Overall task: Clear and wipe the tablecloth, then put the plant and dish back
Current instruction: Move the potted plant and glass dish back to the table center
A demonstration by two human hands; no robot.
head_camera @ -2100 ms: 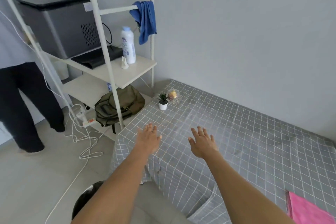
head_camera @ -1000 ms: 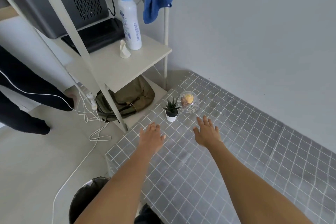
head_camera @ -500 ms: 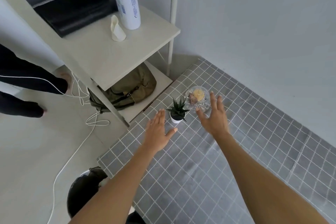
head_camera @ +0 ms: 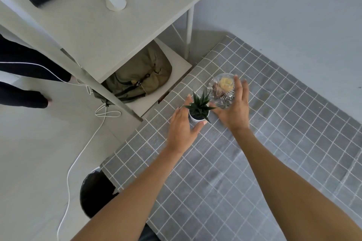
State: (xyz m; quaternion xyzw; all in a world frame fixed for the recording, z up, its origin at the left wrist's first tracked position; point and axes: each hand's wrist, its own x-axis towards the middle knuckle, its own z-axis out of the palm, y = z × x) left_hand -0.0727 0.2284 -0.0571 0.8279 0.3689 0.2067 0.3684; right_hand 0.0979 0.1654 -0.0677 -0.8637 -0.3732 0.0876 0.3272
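Two small things stand near the tablecloth's (head_camera: 254,162) far left corner: a potted plant (head_camera: 198,108), likely light and tippy, best taken by its white pot, and a glass dish (head_camera: 222,90), probably slippery and breakable, best cupped by its rim. The left hand (head_camera: 183,129) has fingers spread around the pot; the right hand (head_camera: 235,110) curves against the dish, firm grip unclear.

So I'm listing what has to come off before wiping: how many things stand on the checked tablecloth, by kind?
Potted plants: 1, the small succulent at the left hand
Glass dishes: 1, the clear dish at the right hand
Total on the tablecloth: 2
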